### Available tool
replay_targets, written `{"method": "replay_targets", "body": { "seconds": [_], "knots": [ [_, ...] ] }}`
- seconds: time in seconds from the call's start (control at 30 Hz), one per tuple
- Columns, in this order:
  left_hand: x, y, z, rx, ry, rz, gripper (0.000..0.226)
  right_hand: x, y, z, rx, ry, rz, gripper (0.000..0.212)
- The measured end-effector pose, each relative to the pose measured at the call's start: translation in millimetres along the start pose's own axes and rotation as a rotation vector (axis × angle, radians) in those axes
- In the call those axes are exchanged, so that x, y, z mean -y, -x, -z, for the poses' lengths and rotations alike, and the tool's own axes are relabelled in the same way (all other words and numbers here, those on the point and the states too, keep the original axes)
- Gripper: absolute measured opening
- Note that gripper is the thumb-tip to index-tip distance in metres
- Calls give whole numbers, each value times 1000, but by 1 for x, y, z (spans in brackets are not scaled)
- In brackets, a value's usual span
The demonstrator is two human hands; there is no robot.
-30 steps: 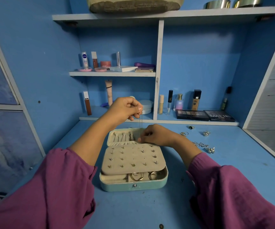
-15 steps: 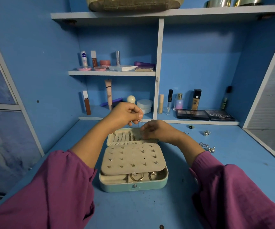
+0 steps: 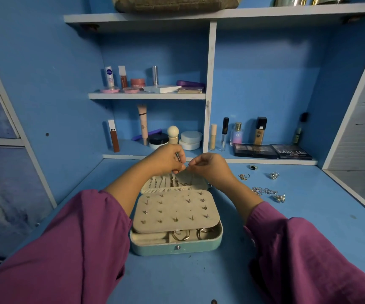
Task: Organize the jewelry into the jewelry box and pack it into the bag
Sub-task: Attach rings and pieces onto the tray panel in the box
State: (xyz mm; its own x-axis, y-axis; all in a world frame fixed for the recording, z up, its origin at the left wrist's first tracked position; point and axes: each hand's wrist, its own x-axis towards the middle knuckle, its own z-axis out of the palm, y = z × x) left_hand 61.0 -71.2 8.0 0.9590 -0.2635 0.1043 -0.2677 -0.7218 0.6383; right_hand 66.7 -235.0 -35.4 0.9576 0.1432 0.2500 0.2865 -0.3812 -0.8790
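Note:
The teal jewelry box (image 3: 177, 249) lies open mid-table, its beige stud panel (image 3: 175, 210) dotted with several earrings and two rings (image 3: 181, 234) in the front tray. Above the box's back lid (image 3: 155, 185), my left hand (image 3: 167, 160) and my right hand (image 3: 213, 168) meet fingertip to fingertip. Both pinch a thin silver chain (image 3: 178, 157) that is barely visible. Loose silver pieces lie to the right: rings (image 3: 244, 176), a dark-stone ring (image 3: 253, 167), a flower piece (image 3: 273, 175) and a chain (image 3: 263, 191). An olive fabric bag (image 3: 172, 4) sits on the top shelf.
Blue shelves behind the box hold cosmetics: tubes and jars (image 3: 170, 137) on the left, bottles (image 3: 237, 134) and two dark palettes (image 3: 273, 151) on the right. Metal bangles (image 3: 308, 0) rest on the top shelf. A white board edge (image 3: 348, 189) bounds the table's right side.
My right hand has lifted from the box lid up to my left hand's fingertips. The left hand has dropped slightly, and the hanging chain is now gathered between both hands.

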Motion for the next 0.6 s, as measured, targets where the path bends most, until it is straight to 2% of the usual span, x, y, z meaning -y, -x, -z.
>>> {"method": "replay_targets", "body": {
  "seconds": [0.07,0.17,0.3,0.6],
  "knots": [
    [2,-2,-2,3,-113,-13,15,-1,-2,-2,-5,152,58,1],
    [2,-4,-4,-21,-226,-54,9,-3,-4,-3,2,325,139,8],
    [8,-7,-2,-35,-271,-44,12,-5,-6,-1,30,383,179,14],
    [15,1,-2,99,-424,-45,27,-6,-6,1,132,643,231,23]
  ]
}}
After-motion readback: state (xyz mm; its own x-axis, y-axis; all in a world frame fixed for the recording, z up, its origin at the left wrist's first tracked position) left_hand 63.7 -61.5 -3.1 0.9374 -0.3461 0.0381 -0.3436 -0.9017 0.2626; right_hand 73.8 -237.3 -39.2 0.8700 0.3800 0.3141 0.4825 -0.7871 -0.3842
